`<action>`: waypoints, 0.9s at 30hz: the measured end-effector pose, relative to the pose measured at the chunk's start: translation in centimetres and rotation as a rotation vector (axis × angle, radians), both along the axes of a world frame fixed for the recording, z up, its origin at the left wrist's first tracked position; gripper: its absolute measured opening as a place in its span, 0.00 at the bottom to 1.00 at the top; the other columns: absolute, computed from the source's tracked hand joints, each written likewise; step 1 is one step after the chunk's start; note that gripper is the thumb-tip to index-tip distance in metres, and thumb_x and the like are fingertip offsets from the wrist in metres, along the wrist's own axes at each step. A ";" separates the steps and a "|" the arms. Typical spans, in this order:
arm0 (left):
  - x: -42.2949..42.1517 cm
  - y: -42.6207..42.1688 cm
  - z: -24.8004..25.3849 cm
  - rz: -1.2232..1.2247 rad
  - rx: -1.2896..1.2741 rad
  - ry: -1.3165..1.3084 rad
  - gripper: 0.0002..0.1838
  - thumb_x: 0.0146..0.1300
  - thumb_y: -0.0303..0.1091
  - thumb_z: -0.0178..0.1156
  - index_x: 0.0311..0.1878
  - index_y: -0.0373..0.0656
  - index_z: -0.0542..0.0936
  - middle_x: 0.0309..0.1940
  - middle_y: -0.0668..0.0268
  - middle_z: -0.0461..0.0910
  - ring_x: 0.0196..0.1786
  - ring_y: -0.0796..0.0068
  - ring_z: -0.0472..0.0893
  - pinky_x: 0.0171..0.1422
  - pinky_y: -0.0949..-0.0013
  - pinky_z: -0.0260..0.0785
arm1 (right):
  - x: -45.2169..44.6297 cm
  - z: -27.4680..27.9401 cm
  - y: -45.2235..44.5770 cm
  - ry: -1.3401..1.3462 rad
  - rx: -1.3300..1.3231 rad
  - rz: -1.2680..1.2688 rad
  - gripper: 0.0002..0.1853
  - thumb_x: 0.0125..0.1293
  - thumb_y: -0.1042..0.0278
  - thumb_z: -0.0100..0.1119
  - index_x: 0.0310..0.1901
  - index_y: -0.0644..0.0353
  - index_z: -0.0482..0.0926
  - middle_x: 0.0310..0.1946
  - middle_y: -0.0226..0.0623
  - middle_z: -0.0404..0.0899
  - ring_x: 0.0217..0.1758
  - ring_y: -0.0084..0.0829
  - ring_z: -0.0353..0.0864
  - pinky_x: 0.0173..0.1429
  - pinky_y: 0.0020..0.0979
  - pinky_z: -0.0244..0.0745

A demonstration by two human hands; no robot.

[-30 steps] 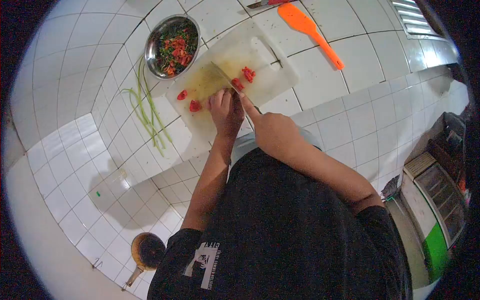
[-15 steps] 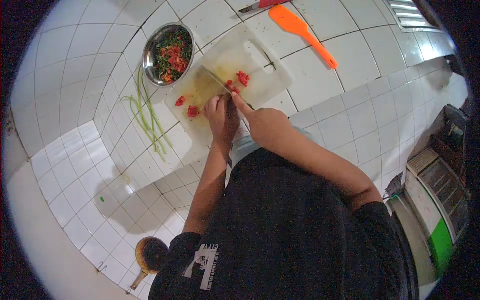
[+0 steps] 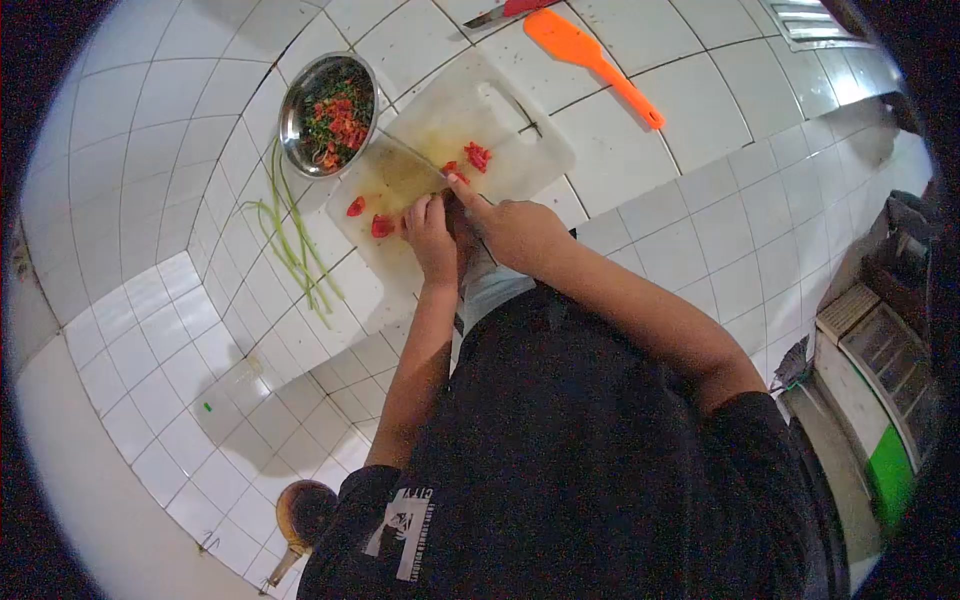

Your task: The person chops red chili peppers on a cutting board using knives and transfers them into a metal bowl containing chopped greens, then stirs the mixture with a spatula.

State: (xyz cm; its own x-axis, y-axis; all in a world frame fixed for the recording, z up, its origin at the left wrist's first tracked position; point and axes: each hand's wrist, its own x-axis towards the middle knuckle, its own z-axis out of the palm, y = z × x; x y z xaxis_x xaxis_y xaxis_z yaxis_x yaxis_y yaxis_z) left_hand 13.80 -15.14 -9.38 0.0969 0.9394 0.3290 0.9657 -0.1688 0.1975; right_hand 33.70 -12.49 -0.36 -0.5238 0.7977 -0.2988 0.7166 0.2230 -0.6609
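My right hand [image 3: 520,232] is closed round the handle of a knife [image 3: 415,157], its index finger stretched along the top of the blade. The blade lies slanting over a whitish cutting board [image 3: 540,165], which is wet with yellowish juice. Beside the knife, my left hand [image 3: 432,240] rests on the board with curled fingers; what they press on is hidden. Red chunks that look like tomato [image 3: 382,226] lie left of my left fingertips. Small chopped red bits [image 3: 478,157] sit beyond the blade, near my right index finger.
A steel bowl [image 3: 372,110] of chopped greens and red pieces stands at the board's far left corner. Long green stalks [image 3: 290,235] lie left of the board. An orange spatula [image 3: 590,62] and a red-handled knife [image 3: 490,16] are behind it. A pan [image 3: 308,508] sits lower left.
The whole view has shifted slightly. My hands stay together at the board, with the knife's blade turned a little and less of it showing beside my left fingers.
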 end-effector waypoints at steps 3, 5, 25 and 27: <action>1.4 0.1 1.5 0.005 0.018 -0.054 0.15 0.62 0.33 0.62 0.52 0.45 0.82 0.50 0.62 0.78 0.56 0.57 0.75 0.67 0.50 0.57 | 0.2 1.9 -0.2 -0.072 -0.024 0.030 0.44 0.67 0.68 0.53 0.82 0.46 0.44 0.28 0.50 0.85 0.29 0.49 0.87 0.33 0.50 0.81; 1.7 0.2 2.3 0.004 0.038 -0.110 0.14 0.62 0.33 0.62 0.51 0.45 0.82 0.50 0.62 0.78 0.56 0.57 0.74 0.66 0.50 0.57 | 0.4 3.6 -0.8 -0.085 -0.070 0.041 0.44 0.67 0.68 0.53 0.82 0.47 0.44 0.29 0.50 0.85 0.30 0.49 0.87 0.33 0.50 0.81; 1.5 0.2 2.1 -0.068 0.039 -0.249 0.10 0.59 0.28 0.64 0.43 0.37 0.79 0.41 0.57 0.78 0.50 0.52 0.77 0.55 0.51 0.67 | 0.2 4.8 -2.2 -0.098 -0.119 0.051 0.46 0.66 0.70 0.54 0.81 0.54 0.41 0.28 0.52 0.84 0.29 0.50 0.86 0.33 0.51 0.82; 1.3 0.2 2.2 -0.102 0.045 -0.197 0.10 0.59 0.27 0.64 0.43 0.37 0.79 0.41 0.57 0.78 0.49 0.52 0.77 0.55 0.52 0.67 | 0.0 5.5 -2.7 -0.048 -0.213 0.012 0.47 0.64 0.72 0.52 0.82 0.51 0.39 0.28 0.54 0.84 0.31 0.55 0.85 0.37 0.54 0.79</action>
State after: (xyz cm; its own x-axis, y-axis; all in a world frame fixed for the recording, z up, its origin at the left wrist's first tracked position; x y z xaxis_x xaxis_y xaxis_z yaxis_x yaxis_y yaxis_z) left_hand 15.08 -14.96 -7.18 0.1209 0.9119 0.3922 0.8867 -0.2768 0.3703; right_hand 33.72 -15.16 5.09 -0.5141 0.7077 -0.4845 0.7465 0.0910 -0.6591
